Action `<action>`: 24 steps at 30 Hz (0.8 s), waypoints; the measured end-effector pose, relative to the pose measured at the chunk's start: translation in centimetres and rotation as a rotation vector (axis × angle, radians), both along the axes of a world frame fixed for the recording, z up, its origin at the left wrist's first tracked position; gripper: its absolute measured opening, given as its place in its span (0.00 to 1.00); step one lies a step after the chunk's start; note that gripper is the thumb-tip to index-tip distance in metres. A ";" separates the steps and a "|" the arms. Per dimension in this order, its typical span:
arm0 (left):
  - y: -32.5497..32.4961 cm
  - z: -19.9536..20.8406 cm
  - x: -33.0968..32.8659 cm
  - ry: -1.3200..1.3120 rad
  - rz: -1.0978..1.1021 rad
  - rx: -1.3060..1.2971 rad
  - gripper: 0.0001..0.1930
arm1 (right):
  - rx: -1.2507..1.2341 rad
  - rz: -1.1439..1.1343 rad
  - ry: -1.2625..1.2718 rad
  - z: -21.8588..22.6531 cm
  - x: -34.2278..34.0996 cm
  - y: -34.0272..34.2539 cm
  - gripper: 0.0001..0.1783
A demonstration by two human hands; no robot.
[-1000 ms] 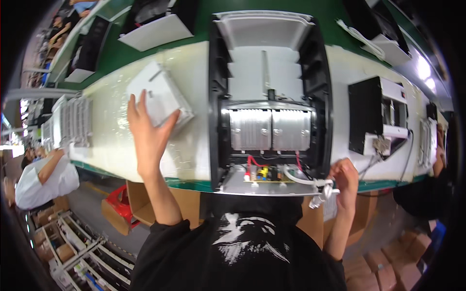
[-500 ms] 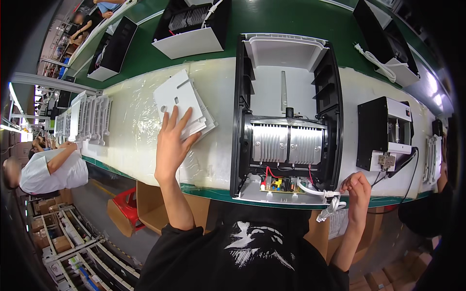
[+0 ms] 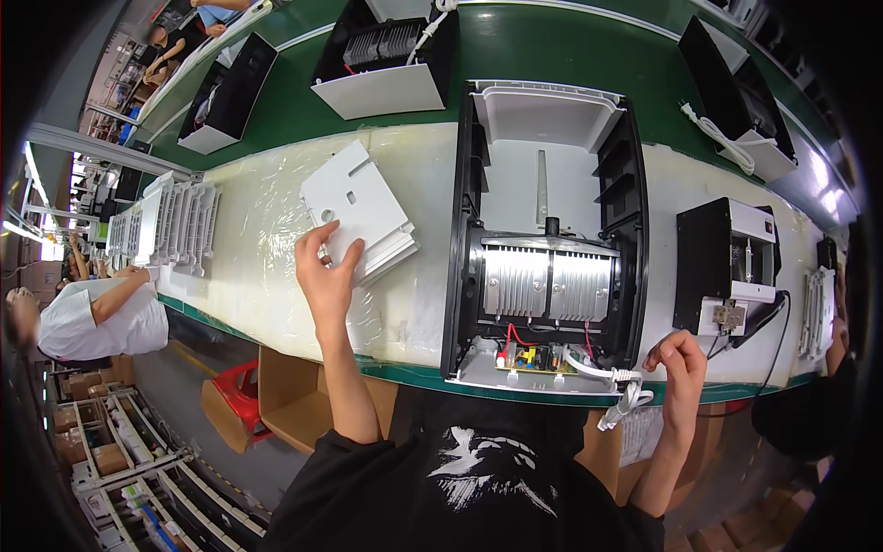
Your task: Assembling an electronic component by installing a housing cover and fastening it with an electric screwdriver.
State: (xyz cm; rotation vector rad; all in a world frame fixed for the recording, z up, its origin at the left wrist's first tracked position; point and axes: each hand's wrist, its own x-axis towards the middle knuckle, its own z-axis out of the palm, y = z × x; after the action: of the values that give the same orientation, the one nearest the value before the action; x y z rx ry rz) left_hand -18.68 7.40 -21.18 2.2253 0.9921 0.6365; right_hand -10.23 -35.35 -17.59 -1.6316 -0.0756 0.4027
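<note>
An open black appliance housing (image 3: 544, 230) lies on the pale work table (image 3: 267, 230) in front of me, with silver finned blocks (image 3: 548, 283), red wiring and a white inner panel showing. My left hand (image 3: 326, 271) rests its fingers on the near edge of a stack of white plastic panels (image 3: 357, 207) to the left of the housing. My right hand (image 3: 678, 357) is at the housing's near right corner, pinching a white cable (image 3: 618, 386) that hangs over the table edge.
A smaller black and white unit (image 3: 727, 267) stands to the right. A rack of white parts (image 3: 175, 225) lies far left. More black housings (image 3: 386, 55) sit on the green conveyor behind. Another person in white (image 3: 97, 317) works at the left; cardboard boxes (image 3: 294, 405) stand below.
The view has swung so the housing sits further right. My left hand drew back from on top of the white panels to their near edge. My right hand stayed at the white cable.
</note>
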 end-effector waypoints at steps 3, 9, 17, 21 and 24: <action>1.1 -1.0 0.0 -0.178 0.107 -0.100 0.25 | -0.018 -0.001 -0.007 -0.1 0.0 -0.2 0.09; 1.6 1.1 0.5 -0.825 0.137 -0.663 0.30 | -0.022 -0.033 -0.023 0.1 0.3 -0.3 0.09; -2.6 7.0 2.9 -1.067 -0.104 -0.491 0.26 | -0.049 -0.171 -0.415 2.2 1.2 1.2 0.10; -4.0 7.6 4.6 -1.096 -0.494 -0.341 0.25 | -0.096 -0.071 -0.761 5.5 3.6 6.1 0.44; -6.4 8.1 6.2 -1.088 -0.829 -0.489 0.26 | -0.145 0.028 -0.826 6.3 4.9 8.6 0.44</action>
State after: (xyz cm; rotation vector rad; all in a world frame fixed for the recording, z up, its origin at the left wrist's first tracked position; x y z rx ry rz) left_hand -12.53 1.03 -13.12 1.3003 -0.3060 0.8894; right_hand -5.33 -26.74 -11.28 -1.8487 -0.7006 -0.2748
